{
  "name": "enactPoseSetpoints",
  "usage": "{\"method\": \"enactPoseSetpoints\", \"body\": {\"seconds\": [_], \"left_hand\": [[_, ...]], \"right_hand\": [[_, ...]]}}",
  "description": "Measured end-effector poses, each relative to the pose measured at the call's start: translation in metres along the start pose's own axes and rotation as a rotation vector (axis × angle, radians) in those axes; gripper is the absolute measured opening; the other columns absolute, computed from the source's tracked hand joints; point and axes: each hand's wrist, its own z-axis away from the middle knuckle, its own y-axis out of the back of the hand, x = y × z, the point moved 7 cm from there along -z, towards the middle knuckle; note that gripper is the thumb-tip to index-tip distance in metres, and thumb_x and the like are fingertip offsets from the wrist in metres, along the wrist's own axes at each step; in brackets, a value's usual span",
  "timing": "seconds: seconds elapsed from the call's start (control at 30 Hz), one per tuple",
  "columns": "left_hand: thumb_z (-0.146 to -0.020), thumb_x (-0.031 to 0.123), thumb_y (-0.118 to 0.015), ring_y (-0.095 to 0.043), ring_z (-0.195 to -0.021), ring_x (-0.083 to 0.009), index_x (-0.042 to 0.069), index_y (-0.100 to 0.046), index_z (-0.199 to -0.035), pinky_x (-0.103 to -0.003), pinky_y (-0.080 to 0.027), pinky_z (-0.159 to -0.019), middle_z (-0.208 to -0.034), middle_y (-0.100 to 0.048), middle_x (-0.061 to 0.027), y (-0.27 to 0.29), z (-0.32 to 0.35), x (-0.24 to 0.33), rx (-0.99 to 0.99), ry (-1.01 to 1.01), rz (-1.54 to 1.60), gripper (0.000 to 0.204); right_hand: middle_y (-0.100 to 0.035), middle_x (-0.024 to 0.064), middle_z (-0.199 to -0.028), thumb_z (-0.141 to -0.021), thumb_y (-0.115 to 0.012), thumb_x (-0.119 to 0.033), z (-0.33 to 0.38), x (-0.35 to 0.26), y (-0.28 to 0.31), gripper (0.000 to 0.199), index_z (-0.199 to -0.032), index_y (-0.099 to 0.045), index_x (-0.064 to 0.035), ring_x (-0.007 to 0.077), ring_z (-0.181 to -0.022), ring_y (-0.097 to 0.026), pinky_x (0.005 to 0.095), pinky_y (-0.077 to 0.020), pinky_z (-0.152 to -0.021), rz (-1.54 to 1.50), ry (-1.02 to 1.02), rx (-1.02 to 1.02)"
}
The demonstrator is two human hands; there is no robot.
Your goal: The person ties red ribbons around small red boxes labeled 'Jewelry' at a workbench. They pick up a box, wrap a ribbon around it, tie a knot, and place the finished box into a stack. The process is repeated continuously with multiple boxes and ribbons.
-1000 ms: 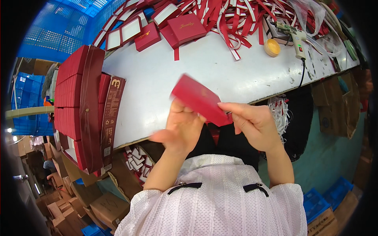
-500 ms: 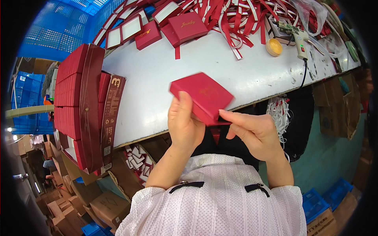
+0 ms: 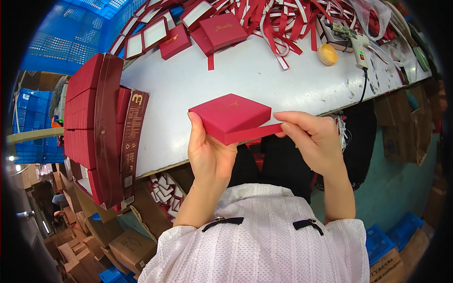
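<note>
Holds the red box [image 3: 229, 113] in the left hand [image 3: 211, 153], with the thumb at its left corner and the palm under it — gripping it, with the other fingers partly hidden. Pinches a red strip [image 3: 255, 134], white on its upper side, narrowly between thumb and fingertips of the right hand [image 3: 315, 142], just off the box's right corner. Holds the box up in front of the body, above the near edge of the table [image 3: 163, 108]. Faces more boxes [image 3: 175, 42], a heap of ribbons [image 3: 288, 30], a yellow tub [image 3: 327, 54] and a corded tool [image 3: 360, 51] beyond. Has a carton [image 3: 133, 141] to the left.
</note>
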Motion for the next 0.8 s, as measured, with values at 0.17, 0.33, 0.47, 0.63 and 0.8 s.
{"method": "enactPoseSetpoints", "body": {"seconds": [0.17, 0.33, 0.47, 0.63, 0.8], "left_hand": [[-0.087, 0.029, -0.036, -0.057, -0.083, -0.0279, -0.003, -0.048, -0.09, -0.04, -0.051, -0.07, -0.091, -0.055, -0.0174, 0.0, 0.005, 0.009, -0.118, 0.11, 0.207, 0.035], [-0.087, 0.029, -0.034, -0.055, -0.087, -0.0305, -0.005, -0.047, -0.091, -0.042, -0.05, -0.071, -0.093, -0.054, -0.0195, 0.004, 0.006, 0.009, -0.14, 0.164, 0.231, 0.037], [-0.088, 0.031, -0.032, -0.054, -0.089, -0.0323, -0.005, -0.046, -0.093, -0.043, -0.049, -0.074, -0.097, -0.052, -0.0213, 0.004, 0.012, 0.001, -0.11, 0.236, 0.328, 0.04], [-0.087, 0.034, -0.034, -0.049, -0.097, -0.0305, -0.002, -0.045, -0.099, -0.043, -0.043, -0.082, -0.104, -0.049, -0.0196, 0.009, 0.012, -0.003, -0.219, 0.317, 0.314, 0.04], [-0.086, 0.035, -0.037, -0.046, -0.101, -0.0224, 0.002, -0.04, -0.108, -0.038, -0.039, -0.085, -0.105, -0.049, -0.0108, 0.008, 0.008, -0.009, -0.468, -0.195, -0.425, 0.04]], "right_hand": [[-0.06, 0.0112, -0.07, -0.075, -0.053, -0.002, -0.004, 0.003, 0.005, 0.017, -0.09, -0.059, -0.0004, 0.013, -0.059, -0.058, 0.0214, -0.044, -0.052, 0.018, 0.095, 0.097], [-0.06, 0.0113, -0.071, -0.075, -0.052, -0.001, -0.006, 0.006, 0.002, 0.017, -0.091, -0.059, -0.0002, 0.0127, -0.059, -0.058, 0.0206, -0.0436, -0.052, -0.037, 0.143, 0.133], [-0.06, 0.0107, -0.071, -0.075, -0.052, -0.002, -0.009, 0.016, -0.005, 0.017, -0.091, -0.059, -0.0005, 0.0122, -0.059, -0.057, 0.0208, -0.0436, -0.052, -0.088, 0.12, 0.128], [-0.059, 0.0104, -0.071, -0.075, -0.051, -0.001, -0.007, 0.014, -0.014, 0.018, -0.092, -0.058, -0.0013, 0.0138, -0.059, -0.056, 0.022, -0.0435, -0.053, -0.103, 0.127, 0.084], [-0.059, 0.0108, -0.072, -0.074, -0.05, 0.001, 0.002, -0.002, -0.022, 0.019, -0.092, -0.058, -0.0021, 0.0158, -0.055, -0.054, 0.0241, -0.043, -0.051, 0.031, 0.241, 0.021]]}}
